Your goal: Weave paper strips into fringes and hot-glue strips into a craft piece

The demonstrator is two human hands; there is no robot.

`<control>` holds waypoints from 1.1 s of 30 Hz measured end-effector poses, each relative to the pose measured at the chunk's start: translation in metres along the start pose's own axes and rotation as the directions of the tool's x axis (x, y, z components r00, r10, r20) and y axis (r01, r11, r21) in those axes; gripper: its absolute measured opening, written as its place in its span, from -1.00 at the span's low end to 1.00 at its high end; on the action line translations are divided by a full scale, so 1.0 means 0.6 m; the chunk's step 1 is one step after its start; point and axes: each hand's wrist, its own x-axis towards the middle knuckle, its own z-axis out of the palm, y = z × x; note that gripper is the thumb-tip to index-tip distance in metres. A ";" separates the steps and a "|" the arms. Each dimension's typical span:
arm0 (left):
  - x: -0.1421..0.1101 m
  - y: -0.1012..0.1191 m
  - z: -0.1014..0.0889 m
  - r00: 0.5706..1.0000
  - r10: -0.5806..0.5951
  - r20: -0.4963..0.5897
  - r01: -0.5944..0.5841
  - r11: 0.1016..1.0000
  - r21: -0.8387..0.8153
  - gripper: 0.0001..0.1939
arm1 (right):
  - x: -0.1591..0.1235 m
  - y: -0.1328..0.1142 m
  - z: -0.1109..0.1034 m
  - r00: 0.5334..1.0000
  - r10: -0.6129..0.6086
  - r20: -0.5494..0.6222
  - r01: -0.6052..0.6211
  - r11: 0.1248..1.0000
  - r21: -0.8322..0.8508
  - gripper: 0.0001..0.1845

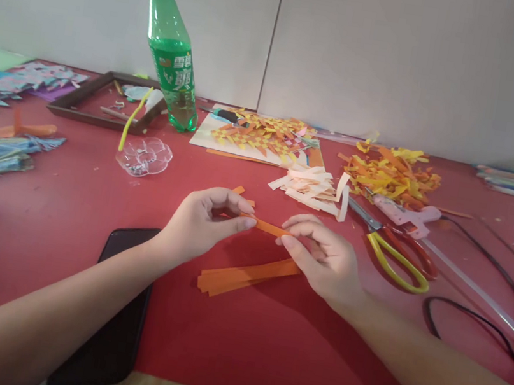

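Between my two hands runs a narrow orange paper strip (268, 227), raised over the red tabletop. My left hand (207, 220) pinches its left end between thumb and fingers. At the other end, my right hand (322, 254) closes on it in the same way. Below the hands lies a fanned stack of orange paper strips (244, 275), its right end near my right hand. More orange pieces (239, 191) show just behind my left fingers. Farther back sits a pile of pale peach paper strips (313, 187).
Scissors (397, 255), a pink glue gun (410, 217) and its black cable (476, 309) lie right. Orange and yellow strips (390, 174) heap behind them. A green bottle (173, 58), a brown frame (99, 117) and a clear dish (146, 157) stand back left. A black phone (118, 313) lies under my left forearm.
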 end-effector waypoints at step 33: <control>-0.002 0.002 -0.017 0.919 0.393 0.025 -0.354 0.797 0.489 -0.80 | 0.006 -0.018 0.004 0.807 -0.473 0.354 0.556 0.811 -0.183 -0.90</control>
